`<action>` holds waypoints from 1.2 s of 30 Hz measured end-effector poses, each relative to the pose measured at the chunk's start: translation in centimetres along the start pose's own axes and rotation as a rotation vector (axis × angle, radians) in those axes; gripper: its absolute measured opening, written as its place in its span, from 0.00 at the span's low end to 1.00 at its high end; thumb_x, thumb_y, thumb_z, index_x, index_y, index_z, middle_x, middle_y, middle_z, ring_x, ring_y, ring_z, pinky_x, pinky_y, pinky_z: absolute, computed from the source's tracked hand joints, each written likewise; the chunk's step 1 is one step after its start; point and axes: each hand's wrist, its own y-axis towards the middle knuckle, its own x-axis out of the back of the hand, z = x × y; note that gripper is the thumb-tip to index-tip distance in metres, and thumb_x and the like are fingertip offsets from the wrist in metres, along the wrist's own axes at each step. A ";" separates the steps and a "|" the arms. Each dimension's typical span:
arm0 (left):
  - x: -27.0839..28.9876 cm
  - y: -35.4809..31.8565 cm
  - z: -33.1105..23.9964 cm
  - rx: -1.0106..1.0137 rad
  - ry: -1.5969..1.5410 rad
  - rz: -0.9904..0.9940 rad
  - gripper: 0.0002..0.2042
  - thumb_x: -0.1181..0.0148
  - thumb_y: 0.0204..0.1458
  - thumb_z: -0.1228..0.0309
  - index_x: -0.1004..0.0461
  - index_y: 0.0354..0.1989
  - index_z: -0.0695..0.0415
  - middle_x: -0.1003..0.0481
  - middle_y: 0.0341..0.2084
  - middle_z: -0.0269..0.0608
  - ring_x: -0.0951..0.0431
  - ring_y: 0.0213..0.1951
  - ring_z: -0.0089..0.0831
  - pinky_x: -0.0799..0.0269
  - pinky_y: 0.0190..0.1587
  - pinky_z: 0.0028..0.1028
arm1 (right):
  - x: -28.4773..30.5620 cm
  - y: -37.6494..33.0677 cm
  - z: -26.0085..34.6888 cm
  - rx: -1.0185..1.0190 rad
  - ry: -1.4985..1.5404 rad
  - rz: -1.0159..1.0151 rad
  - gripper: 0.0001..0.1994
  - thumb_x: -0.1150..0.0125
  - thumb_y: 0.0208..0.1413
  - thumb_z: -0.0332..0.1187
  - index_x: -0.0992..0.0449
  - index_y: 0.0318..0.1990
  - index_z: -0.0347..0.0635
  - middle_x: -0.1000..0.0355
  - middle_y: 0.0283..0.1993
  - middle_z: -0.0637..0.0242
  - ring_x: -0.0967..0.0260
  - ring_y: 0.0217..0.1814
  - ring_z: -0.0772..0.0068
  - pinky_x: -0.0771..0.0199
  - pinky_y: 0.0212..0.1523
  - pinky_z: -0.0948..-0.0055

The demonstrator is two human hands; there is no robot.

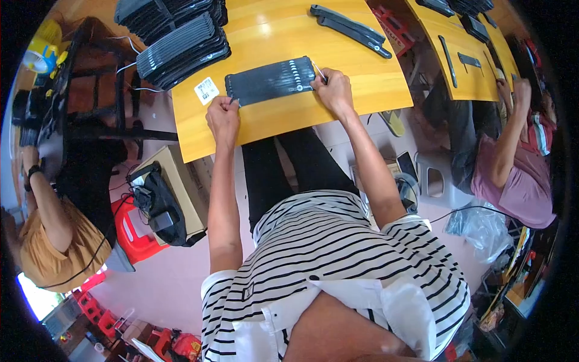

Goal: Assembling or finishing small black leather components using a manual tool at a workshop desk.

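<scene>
A flat black panel (268, 81), seemingly made of narrow strips side by side, lies on the yellow table (271, 123) in front of me. White crescent and round marks run down its right part. My left hand (224, 120) is closed in a pinch at the panel's lower left corner. At the right end, my right hand (335, 93) pinches the panel's edge with the fingers closed. A thin white piece (318, 70) sticks up beside that hand; its kind cannot be made out. A white printed label (206, 90) lies left of the panel.
Stacks of similar black panels (184, 51) stand at the back left. Long black folded pieces (351, 31) lie at the back right. Co-workers sit on both sides, one in a tan shirt (60, 241), one in a pink shirt (512, 175). A cardboard box (181, 187) stands below the table's left side.
</scene>
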 end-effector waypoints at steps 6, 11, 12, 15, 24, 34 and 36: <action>0.0 0.1 -0.7 0.101 0.005 0.015 0.10 0.37 0.41 0.71 0.30 0.26 0.64 0.27 0.18 0.44 0.27 0.19 0.33 0.31 0.27 0.31 | 0.1 0.0 -0.5 -0.009 -0.024 0.003 0.06 0.39 0.41 0.32 0.26 0.23 0.39 0.28 0.24 0.52 0.29 0.30 0.53 0.31 0.33 0.60; 0.7 0.5 -1.7 0.185 -0.030 0.062 0.09 0.36 0.40 0.73 0.30 0.25 0.63 0.28 0.16 0.42 0.28 0.14 0.30 0.33 0.20 0.27 | -0.6 0.5 -0.8 -0.008 -0.023 -0.007 0.07 0.38 0.41 0.32 0.27 0.22 0.40 0.28 0.24 0.52 0.29 0.31 0.52 0.31 0.33 0.59; 0.8 0.5 -2.0 0.211 -0.044 0.075 0.09 0.36 0.40 0.74 0.31 0.25 0.63 0.29 0.15 0.41 0.29 0.13 0.28 0.34 0.17 0.25 | -0.5 0.7 -1.0 -0.010 -0.024 -0.010 0.07 0.38 0.41 0.32 0.27 0.22 0.40 0.28 0.24 0.52 0.29 0.31 0.52 0.31 0.33 0.59; 0.9 0.8 -1.8 0.204 -0.132 0.070 0.08 0.36 0.40 0.76 0.31 0.24 0.63 0.30 0.14 0.39 0.30 0.12 0.25 0.35 0.14 0.22 | -0.4 1.4 -1.5 0.014 -0.001 0.011 0.07 0.36 0.40 0.32 0.27 0.22 0.40 0.28 0.23 0.53 0.28 0.30 0.54 0.30 0.33 0.61; 2.4 1.9 -0.5 0.266 -0.261 0.213 0.06 0.39 0.40 0.80 0.32 0.21 0.61 0.31 0.12 0.36 0.32 0.11 0.23 0.36 0.14 0.21 | -0.3 2.6 -2.4 -0.053 0.148 0.202 0.08 0.41 0.44 0.35 0.28 0.22 0.39 0.28 0.19 0.56 0.28 0.23 0.61 0.29 0.30 0.66; 2.9 1.6 -3.3 0.040 0.340 -0.066 0.22 0.52 0.51 0.55 0.24 0.28 0.66 0.26 0.29 0.62 0.26 0.38 0.55 0.33 0.44 0.44 | 1.2 2.6 -0.7 0.114 -0.213 -0.172 0.10 0.47 0.49 0.37 0.26 0.31 0.40 0.28 0.31 0.47 0.29 0.34 0.45 0.30 0.36 0.54; 1.8 1.0 -6.0 0.050 0.405 -0.083 0.24 0.52 0.51 0.54 0.24 0.29 0.67 0.26 0.30 0.62 0.26 0.38 0.56 0.33 0.44 0.44 | 0.6 3.1 -0.4 0.166 -0.339 -0.238 0.10 0.48 0.51 0.37 0.28 0.30 0.40 0.28 0.28 0.50 0.29 0.29 0.48 0.30 0.32 0.54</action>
